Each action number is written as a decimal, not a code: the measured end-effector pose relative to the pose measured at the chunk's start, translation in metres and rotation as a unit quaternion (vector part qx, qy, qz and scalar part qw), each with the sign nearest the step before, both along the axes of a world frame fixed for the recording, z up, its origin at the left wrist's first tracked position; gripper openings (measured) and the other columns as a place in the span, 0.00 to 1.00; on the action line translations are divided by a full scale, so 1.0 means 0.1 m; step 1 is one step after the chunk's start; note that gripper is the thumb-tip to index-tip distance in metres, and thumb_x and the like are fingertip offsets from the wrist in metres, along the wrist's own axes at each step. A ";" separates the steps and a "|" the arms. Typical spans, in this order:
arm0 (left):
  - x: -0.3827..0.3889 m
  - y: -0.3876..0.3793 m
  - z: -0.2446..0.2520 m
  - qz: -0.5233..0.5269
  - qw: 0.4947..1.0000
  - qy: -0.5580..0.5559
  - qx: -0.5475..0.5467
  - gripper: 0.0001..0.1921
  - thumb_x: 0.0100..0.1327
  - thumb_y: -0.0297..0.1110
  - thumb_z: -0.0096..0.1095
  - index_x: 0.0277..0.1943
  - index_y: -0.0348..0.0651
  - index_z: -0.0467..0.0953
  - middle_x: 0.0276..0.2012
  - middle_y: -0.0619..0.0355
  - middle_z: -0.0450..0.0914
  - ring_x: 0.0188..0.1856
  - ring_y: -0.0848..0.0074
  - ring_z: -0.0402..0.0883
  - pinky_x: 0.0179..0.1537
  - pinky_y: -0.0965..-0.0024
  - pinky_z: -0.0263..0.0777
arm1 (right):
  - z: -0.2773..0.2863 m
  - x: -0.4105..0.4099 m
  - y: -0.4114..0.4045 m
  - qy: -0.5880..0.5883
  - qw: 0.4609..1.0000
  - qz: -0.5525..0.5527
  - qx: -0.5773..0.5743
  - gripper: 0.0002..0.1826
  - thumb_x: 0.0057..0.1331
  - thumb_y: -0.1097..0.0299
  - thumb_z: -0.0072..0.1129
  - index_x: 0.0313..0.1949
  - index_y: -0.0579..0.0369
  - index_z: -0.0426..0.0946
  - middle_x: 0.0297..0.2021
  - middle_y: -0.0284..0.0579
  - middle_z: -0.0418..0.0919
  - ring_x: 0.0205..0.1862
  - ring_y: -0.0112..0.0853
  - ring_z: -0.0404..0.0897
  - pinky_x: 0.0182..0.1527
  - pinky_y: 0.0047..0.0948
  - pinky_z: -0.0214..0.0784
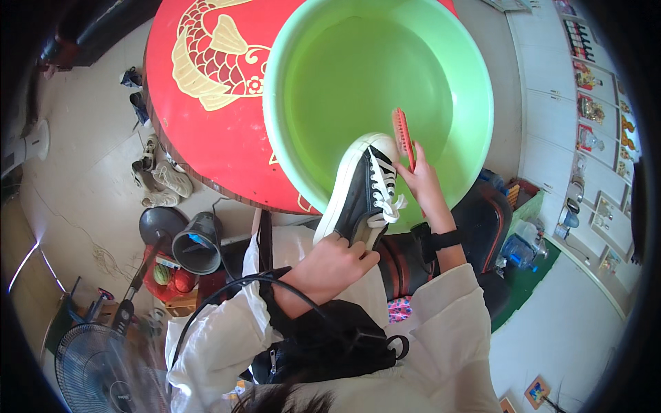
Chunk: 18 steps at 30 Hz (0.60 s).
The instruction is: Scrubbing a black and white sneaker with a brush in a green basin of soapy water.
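My left hand [330, 266] grips a black canvas sneaker [356, 191] by its heel and collar. White laces tied in a bow run up the sneaker, and its white rubber toe cap points away from me. In my right hand [424, 180] is a red scrub brush [403, 134], its bristles turned left beside the toe cap. Whether the bristles touch the rubber I cannot tell. Both are held over the near part of a large green plastic basin [477, 103], which seems to have water in it.
The basin stands on a round red table [222, 144] with a goldfish print. Several shoes [170, 178] lie on the floor to the left, near a dark bucket [199, 248] and an electric fan [98, 366]. A black chair [483, 227] is at the right. A cable [242, 281] crosses my left forearm.
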<state>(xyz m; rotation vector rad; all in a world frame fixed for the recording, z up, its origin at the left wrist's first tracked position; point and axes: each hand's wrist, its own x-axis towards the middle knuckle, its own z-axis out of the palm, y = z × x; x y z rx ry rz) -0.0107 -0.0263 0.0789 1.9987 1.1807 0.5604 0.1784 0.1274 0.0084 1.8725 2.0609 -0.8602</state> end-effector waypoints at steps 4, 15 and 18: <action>0.00 0.01 0.05 -0.008 1.000 0.007 -0.008 0.09 0.43 0.27 0.51 0.32 0.43 0.68 0.22 0.60 0.66 0.22 0.73 0.71 0.26 0.72 0.65 | -0.10 0.02 -0.07 0.079 0.993 0.020 0.085 0.35 0.51 0.53 0.56 0.53 0.58 0.54 0.20 0.57 0.72 0.24 0.50 0.73 0.26 0.39 0.64; 0.02 -0.06 -0.01 -0.025 0.999 0.012 -0.041 0.10 0.39 0.28 0.52 0.30 0.44 0.67 0.21 0.60 0.64 0.23 0.73 0.69 0.26 0.73 0.62 | 0.04 -0.11 -0.12 0.124 0.990 -0.043 0.055 0.37 0.49 0.56 0.60 0.53 0.57 0.53 0.19 0.52 0.69 0.20 0.42 0.71 0.24 0.34 0.63; 0.03 -0.04 -0.01 -0.012 0.999 -0.001 -0.040 0.09 0.39 0.28 0.52 0.29 0.44 0.67 0.21 0.61 0.64 0.23 0.73 0.68 0.26 0.73 0.62 | 0.03 -0.18 -0.11 0.078 0.996 -0.011 0.031 0.38 0.48 0.55 0.59 0.53 0.58 0.50 0.26 0.58 0.73 0.27 0.52 0.73 0.27 0.41 0.65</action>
